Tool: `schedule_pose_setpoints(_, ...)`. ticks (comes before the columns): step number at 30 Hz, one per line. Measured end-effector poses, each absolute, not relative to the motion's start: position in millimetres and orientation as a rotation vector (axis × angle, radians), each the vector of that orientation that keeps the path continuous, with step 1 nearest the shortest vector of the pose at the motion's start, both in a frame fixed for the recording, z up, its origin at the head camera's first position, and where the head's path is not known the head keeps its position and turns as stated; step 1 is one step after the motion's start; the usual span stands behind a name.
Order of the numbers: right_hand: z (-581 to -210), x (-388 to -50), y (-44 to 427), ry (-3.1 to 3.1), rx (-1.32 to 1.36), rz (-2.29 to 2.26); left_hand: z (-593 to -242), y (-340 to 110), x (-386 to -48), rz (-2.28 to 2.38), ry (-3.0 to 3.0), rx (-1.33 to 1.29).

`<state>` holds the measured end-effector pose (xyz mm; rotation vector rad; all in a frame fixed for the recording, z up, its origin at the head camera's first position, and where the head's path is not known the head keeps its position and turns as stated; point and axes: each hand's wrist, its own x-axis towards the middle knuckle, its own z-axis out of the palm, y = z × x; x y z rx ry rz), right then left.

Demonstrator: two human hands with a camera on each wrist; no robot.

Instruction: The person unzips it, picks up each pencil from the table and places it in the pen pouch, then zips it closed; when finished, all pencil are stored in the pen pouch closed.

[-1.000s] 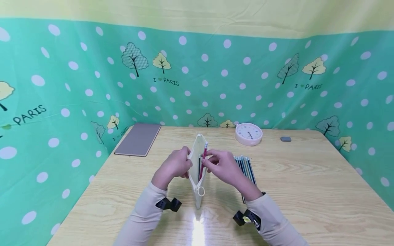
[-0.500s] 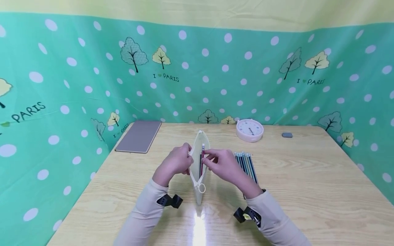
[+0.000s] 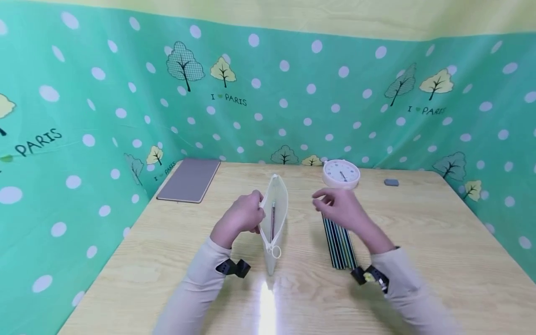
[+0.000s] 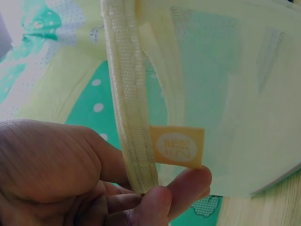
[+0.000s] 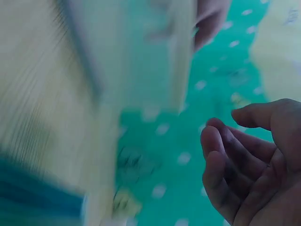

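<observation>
My left hand (image 3: pixel 243 213) pinches the near-left edge of a pale mesh zip pouch (image 4: pixel 211 94) and holds it upright with its mouth spread. A small yellow tag (image 4: pixel 178 146) sticks out by those fingertips. Inside the pouch, a dark pencil (image 3: pixel 273 222) leans, its top showing. My right hand (image 3: pixel 341 207) hovers to the right of the pouch, fingers loosely bent and holding nothing, as the right wrist view also shows. Under that hand lies a row of several dark-striped pencils (image 3: pixel 340 246), whose far ends it hides.
A grey notebook (image 3: pixel 189 180) lies at the back left of the wooden table (image 3: pixel 146 279). A round pink clock (image 3: pixel 341 174) and a small grey eraser (image 3: pixel 391 182) sit at the back right. A dotted green curtain (image 3: pixel 310 88) surrounds the table.
The red pencil has gone down into the pouch and my right hand has let go of it. That hand has moved right, over the row of pencils. My left hand keeps its grip.
</observation>
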<state>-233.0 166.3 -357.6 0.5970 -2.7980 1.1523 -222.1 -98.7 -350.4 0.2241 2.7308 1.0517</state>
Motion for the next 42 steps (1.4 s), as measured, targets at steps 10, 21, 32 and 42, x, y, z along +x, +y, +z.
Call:
schedule_pose_setpoints(10, -401, -267, 238, -3.301, 0.467, 0.757, -351, -100, -223, 1.008, 2.744, 0.225)
schedule_pose_setpoints(21, -424, -274, 244, -3.346, 0.323, 0.809, -350, -96, -221, 1.011, 2.724, 0.217)
schedule_pose_setpoints(32, -416, -284, 238, -3.356, 0.200, 0.860, -353, -103, -219, 1.077, 2.717, 0.190)
schedule_pose_setpoints(42, -352, -256, 226, -2.620, 0.140, 1.832, -352, -103, -222, 1.062, 2.730, 0.218)
